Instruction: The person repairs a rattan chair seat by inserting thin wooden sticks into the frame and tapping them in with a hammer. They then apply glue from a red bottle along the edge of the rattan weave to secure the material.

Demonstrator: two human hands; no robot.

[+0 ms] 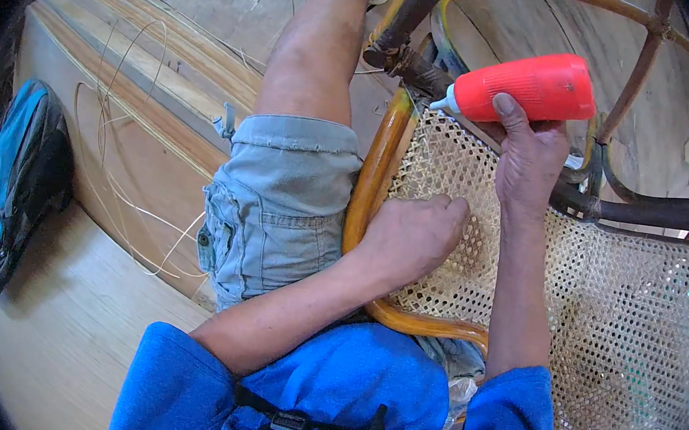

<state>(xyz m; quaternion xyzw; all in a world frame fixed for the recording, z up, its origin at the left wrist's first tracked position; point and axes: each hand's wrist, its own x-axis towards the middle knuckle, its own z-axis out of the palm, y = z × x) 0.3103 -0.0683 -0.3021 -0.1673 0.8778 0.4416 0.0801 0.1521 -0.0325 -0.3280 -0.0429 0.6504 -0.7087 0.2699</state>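
My right hand is wrapped round a red squeeze bottle, tilted so that its pale nozzle points down to the left. The nozzle tip is right by the far corner of a woven cane panel; whether it touches cannot be told. A glossy brown curved rattan frame borders the panel on the left and near sides. On the cane rests my left hand, its fingers curled in and their tips hidden. Anything held in them is out of sight.
Dark rattan poles of a larger frame stand beyond and to the right. Wooden boards lie at the left, with loose thin cane strands over them. A teal and black backpack sits at the far left. My leg runs alongside the panel.
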